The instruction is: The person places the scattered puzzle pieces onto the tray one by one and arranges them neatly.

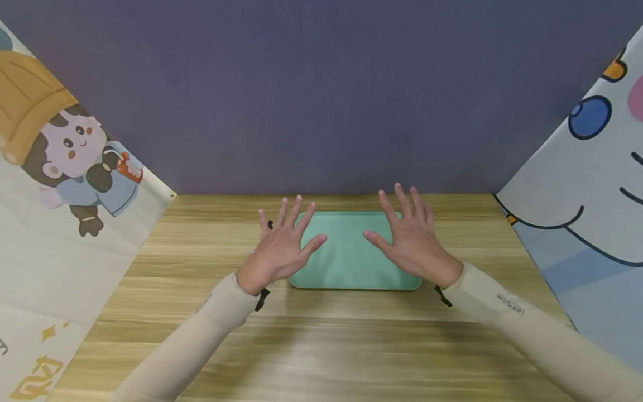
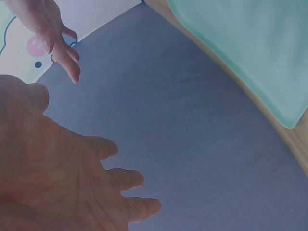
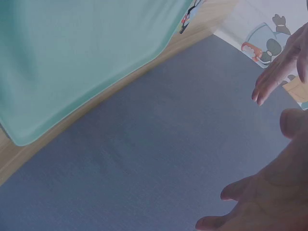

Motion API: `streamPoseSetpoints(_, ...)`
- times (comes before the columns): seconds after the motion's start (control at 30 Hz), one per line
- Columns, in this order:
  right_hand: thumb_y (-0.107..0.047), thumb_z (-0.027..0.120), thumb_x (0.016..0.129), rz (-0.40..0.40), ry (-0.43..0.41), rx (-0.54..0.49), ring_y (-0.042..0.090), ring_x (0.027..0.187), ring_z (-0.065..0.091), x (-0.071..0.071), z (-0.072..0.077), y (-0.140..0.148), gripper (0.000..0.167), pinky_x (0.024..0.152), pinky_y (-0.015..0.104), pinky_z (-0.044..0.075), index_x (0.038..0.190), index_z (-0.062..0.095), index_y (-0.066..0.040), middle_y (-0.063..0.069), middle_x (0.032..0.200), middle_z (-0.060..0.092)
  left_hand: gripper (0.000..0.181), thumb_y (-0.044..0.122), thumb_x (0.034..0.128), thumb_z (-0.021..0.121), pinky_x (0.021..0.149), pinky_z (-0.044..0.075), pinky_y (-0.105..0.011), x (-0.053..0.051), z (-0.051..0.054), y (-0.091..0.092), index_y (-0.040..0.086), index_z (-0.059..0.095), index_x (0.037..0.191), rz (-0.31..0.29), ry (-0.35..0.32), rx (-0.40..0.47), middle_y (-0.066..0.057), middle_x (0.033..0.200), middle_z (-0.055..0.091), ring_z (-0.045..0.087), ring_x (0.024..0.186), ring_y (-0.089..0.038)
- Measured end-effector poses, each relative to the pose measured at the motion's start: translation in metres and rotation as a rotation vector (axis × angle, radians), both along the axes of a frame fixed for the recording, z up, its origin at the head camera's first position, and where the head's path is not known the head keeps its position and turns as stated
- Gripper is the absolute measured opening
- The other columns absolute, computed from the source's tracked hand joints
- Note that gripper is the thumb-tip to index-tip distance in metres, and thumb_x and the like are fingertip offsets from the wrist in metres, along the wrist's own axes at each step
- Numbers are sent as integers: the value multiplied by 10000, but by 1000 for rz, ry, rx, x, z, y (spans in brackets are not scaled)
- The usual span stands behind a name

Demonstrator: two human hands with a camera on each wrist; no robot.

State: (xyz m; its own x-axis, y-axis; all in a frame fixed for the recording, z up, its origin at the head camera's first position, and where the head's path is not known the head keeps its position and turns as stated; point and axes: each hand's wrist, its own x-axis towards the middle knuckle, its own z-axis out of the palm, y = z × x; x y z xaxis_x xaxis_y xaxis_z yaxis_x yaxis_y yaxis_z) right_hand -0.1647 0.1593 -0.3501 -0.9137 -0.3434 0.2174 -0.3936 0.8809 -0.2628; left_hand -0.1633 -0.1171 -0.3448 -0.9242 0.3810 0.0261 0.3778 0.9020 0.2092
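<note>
Wood-grain table [image 1: 361, 352] backed by purple-grey wall [image 1: 321, 95], flanked by cartoon-print sheets [image 1: 45, 273]. Small item [image 3: 189, 16] beside mint tray [image 1: 349, 254] mostly blocked by left hand [image 1: 278, 248], can't be made out. Tray kinda framed between left and right hand [image 1: 416, 245], fingers spread wide, nothing gripped.

Long, Cream and Lettered

The left sleeve [image 1: 188, 343] and right sleeve [image 1: 552, 340] are cream and close-fitting. Blurred grey lettering [image 1: 510, 304] marks the right one; a fainter mark [image 1: 204, 303] shows on the left. An angular black piece [image 1: 262, 300] juts out under each.
</note>
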Motion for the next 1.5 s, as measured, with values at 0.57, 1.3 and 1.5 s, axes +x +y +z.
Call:
streamPoseSetpoints(0.57, -604, 376, 935, -48, -67, -56, 454, 1369, -99, -8, -13, 19, 826, 1006, 683, 4, 1522, 84, -102, 227, 1538, -47, 715, 643, 941, 214, 1010, -137, -638, 0, -9, -14, 249, 65, 1519, 36, -8, -2, -84, 1556, -45, -76, 1406, -315)
streamPoseSetpoints(1.3, -126, 634, 887, -18, -128, -199, 472, 1287, 244, -28, -60, 65, 609, 1002, 601, 248, 1403, 361, 47, 299, 1398, 306, 623, 409, 948, 523, 928, 238, -639, -21, -47, -63, 81, 332, 1441, 145, 31, 27, -206, 1358, 411, 323, 1243, -422)
streamPoseSetpoints(1.5, -57, 593, 896, -45, -215, -217, 465, 1120, 467, -33, -79, 78, 420, 909, 567, 391, 1271, 502, 110, 301, 1230, 480, 458, 190, 905, 627, 879, 356, -584, -32, -59, -84, -22, 511, 1294, 177, -75, 38, -236, 1202, 534, 445, 1103, -422)
